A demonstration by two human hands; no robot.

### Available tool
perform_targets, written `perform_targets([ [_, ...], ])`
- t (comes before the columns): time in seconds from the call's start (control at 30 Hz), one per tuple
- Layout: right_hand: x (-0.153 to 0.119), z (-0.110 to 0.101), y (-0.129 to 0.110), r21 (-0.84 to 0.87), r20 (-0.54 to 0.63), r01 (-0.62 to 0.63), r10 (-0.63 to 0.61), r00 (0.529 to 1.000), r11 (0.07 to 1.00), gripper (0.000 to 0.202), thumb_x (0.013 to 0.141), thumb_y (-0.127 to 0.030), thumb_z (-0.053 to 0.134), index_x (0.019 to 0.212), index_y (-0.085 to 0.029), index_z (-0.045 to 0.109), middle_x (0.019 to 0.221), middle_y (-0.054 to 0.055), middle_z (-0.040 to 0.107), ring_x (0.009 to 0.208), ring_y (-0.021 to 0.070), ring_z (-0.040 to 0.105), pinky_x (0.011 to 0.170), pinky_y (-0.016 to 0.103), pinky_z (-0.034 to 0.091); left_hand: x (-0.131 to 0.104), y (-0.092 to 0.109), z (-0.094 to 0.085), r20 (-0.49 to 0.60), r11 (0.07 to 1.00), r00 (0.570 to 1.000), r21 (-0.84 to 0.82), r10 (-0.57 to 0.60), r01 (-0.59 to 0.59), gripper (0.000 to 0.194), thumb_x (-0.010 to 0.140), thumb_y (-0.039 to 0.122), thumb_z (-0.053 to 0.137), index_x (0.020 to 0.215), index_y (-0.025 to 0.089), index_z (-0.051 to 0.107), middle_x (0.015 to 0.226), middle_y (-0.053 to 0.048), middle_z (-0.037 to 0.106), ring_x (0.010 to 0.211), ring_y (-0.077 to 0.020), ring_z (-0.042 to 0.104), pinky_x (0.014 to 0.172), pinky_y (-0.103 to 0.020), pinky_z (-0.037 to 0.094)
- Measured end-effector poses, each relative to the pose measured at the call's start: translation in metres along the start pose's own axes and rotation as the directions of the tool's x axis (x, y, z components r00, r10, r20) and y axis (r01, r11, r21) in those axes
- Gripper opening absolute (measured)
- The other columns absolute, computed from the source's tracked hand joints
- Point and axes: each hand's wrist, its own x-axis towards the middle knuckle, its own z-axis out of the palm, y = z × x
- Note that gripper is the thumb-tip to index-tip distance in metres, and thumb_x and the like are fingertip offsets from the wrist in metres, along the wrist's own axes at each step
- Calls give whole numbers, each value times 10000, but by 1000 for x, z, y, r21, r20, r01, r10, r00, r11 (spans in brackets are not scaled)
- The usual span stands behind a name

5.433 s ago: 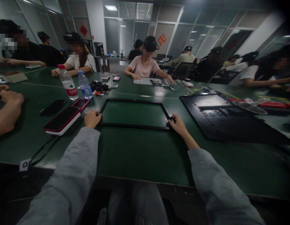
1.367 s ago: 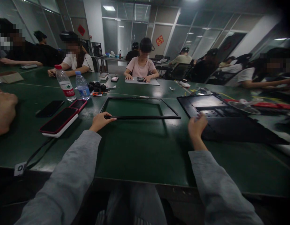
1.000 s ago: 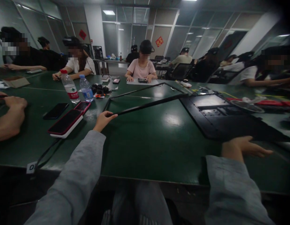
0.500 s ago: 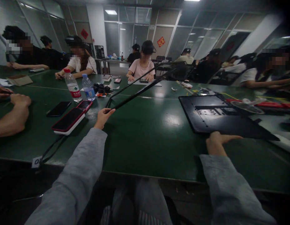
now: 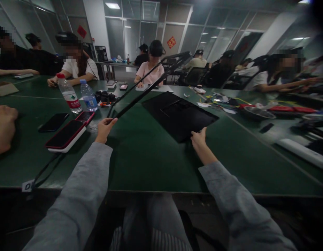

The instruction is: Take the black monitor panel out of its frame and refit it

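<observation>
My left hand (image 5: 105, 129) pinches the near corner of a thin black frame (image 5: 143, 93), which is held up in the air and slants away to the upper right. My right hand (image 5: 201, 141) grips the near right edge of a flat black panel (image 5: 177, 118), with the thumb on top and the other fingers partly hidden. The panel is in front of me over the green table (image 5: 151, 167), to the right of the frame's held corner. Whether the panel touches the table I cannot tell.
At the left are two bottles (image 5: 69, 96), a black phone (image 5: 54, 122) and a red-edged device on a white base (image 5: 66, 134). Another person's hand (image 5: 4, 125) rests at the left edge. Tools and wires (image 5: 224, 99) lie right, near a white power strip (image 5: 304, 151).
My right hand has moved left with the black panel, bringing it closer to the frame and turning it. My left hand still holds the frame. The view has shifted slightly right.
</observation>
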Motion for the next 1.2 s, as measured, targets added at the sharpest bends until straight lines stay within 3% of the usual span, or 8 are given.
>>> perform_targets([
  [0.1, 1, 10, -9, 237, 151, -268, 237, 960, 934, 992, 728, -282, 546, 1674, -260, 246, 1234, 129, 698, 876, 236, 712, 766, 425, 629, 1, 0, -2, 5, 1000, 1000, 19, 21, -21, 623, 525, 631, 925, 889, 170, 717, 858, -51, 728, 842, -203, 672, 804, -325, 519],
  [0.23, 14, 13, -18, 302, 380, -359, 234, 895, 883, 835, 717, -234, 618, 1540, -278, 484, 1148, 77, 755, 920, 233, 738, 850, 437, 622, 1, -1, -6, 55, 987, 993, 118, 101, -107, 554, 582, 587, 920, 901, 177, 726, 897, -64, 745, 892, -230, 693, 860, -356, 531],
  [0.43, 40, 11, -19, 298, 87, -324, 313, 946, 898, 450, 920, -430, 559, 1305, -210, 634, 1048, 114, 738, 1052, 263, 723, 1012, 490, 566, -7, 2, -16, 184, 863, 953, 408, 241, -297, 433, 692, 551, 882, 928, 211, 756, 994, -83, 749, 968, -262, 685, 931, -401, 517],
  [0.53, 46, -7, -29, 469, 196, -325, 262, 945, 821, 529, 981, -652, 427, 1165, -214, 660, 1057, 153, 743, 1123, 303, 713, 987, 502, 582, -12, 5, -19, 239, 771, 928, 517, 287, -371, 398, 716, 532, 887, 932, 220, 766, 1017, -84, 742, 983, -266, 672, 960, -422, 504],
  [0.63, 49, -24, -38, 538, 329, -350, 192, 925, 767, 569, 909, -764, 504, 1010, -230, 670, 1045, 153, 752, 1124, 322, 711, 948, 493, 606, -15, 8, -18, 283, 705, 905, 569, 317, -424, 364, 747, 510, 884, 944, 225, 773, 1017, -79, 742, 984, -262, 668, 979, -437, 494],
  [0.8, 48, -14, -18, 397, 212, -150, 69, 975, 905, 408, 727, -421, 822, 1063, -240, 677, 1037, 71, 759, 1087, 262, 716, 1040, 464, 564, -13, 3, -19, 337, 634, 877, 605, 343, -481, 328, 777, 500, 875, 945, 240, 765, 1028, -65, 757, 1000, -249, 670, 994, -431, 490],
  [1.0, 28, 16, 5, 70, 78, 109, -114, 990, 992, 517, 879, -348, 568, 1364, -176, 609, 1389, 166, 665, 1329, 300, 610, 1203, 536, 414, -1, -12, -34, 446, 575, 836, 610, 319, -545, 338, 786, 529, 861, 911, 241, 737, 1061, -60, 761, 1060, -262, 651, 994, -432, 488],
  [1.2, 8, 17, -5, -102, 72, 142, -135, 988, 985, 596, 932, -347, 462, 1488, -140, 522, 1466, 194, 609, 1378, 328, 567, 1206, 557, 405, 0, -17, -38, 507, 548, 813, 610, 285, -572, 349, 762, 537, 878, 854, 231, 737, 1159, -80, 743, 1221, -302, 582, 1046, -481, 459],
])
